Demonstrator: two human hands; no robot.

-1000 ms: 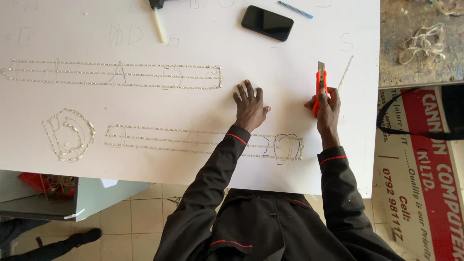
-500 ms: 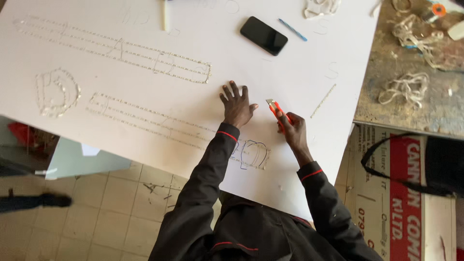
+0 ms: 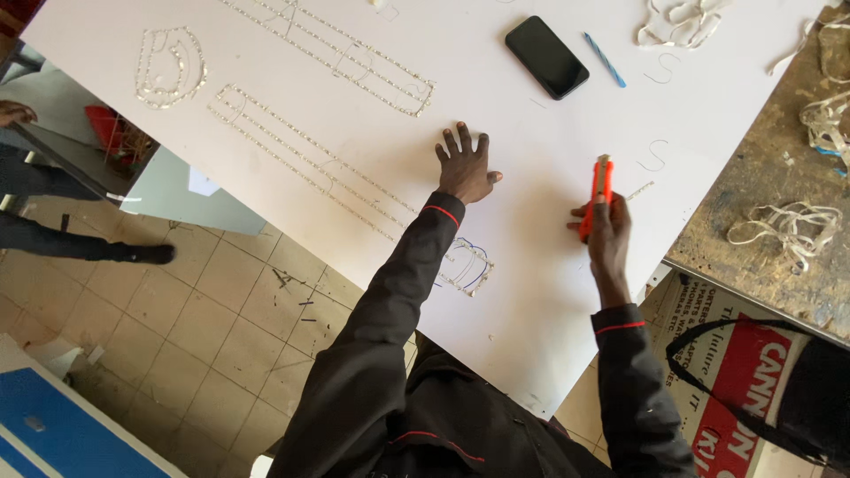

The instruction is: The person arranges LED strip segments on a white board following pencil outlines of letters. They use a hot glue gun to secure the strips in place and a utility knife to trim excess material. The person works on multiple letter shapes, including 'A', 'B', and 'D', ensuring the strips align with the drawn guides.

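1. You have a black phone (image 3: 546,57) lying face up near the far edge of the board, and just to its right a blue pen (image 3: 605,59) set at a slant.
2. Your far right corner carries a heap of pale offcut strips (image 3: 680,21).
3. To your right stands a worn, stained workbench (image 3: 761,177), with another tangle of pale strips (image 3: 791,227) on it.
4. Below that bench you can see a red and white printed banner (image 3: 735,363) with a black strap (image 3: 708,389) lying across it.
5. On your left is a tiled floor (image 3: 177,345); a dark shoe (image 3: 146,255) rests on it, and a blue panel (image 3: 62,434) sits at the lower left corner.
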